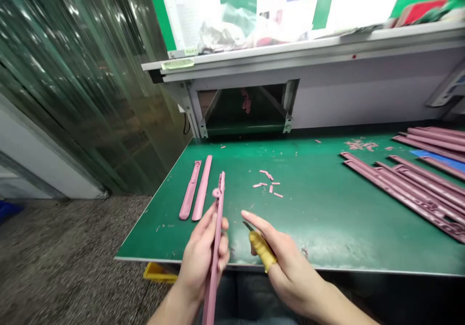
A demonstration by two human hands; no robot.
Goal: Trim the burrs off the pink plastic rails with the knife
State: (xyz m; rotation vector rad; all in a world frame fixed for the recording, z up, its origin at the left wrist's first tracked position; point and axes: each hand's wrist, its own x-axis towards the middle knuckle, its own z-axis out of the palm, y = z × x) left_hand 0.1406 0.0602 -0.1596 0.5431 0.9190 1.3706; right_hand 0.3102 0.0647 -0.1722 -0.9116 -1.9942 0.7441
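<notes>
My left hand (pixel 203 252) is wrapped round a long pink plastic part (pixel 217 238), which stands up edge-on near the front of the green table (pixel 298 238). A small round knob sticks out near its upper end. In my right hand (pixel 285 267) is a small knife (pixel 262 250) with a yellow wrapped handle; its short dark blade points up and left, apart from the pink part. My index finger stretches out above the blade. Two more pink parts (pixel 202 189) lie side by side to the left. Small pink scraps (pixel 271 188) are scattered beyond my hands.
Several long pink parts (pixel 403 189) lie at the right, some near a blue sheet (pixel 439 160). A pile of pink scraps (pixel 361 144) lies at the back right. A shelf (pixel 308 56) crosses behind the table, with an opening below. A yellow bin (pixel 160 272) shows under the front edge.
</notes>
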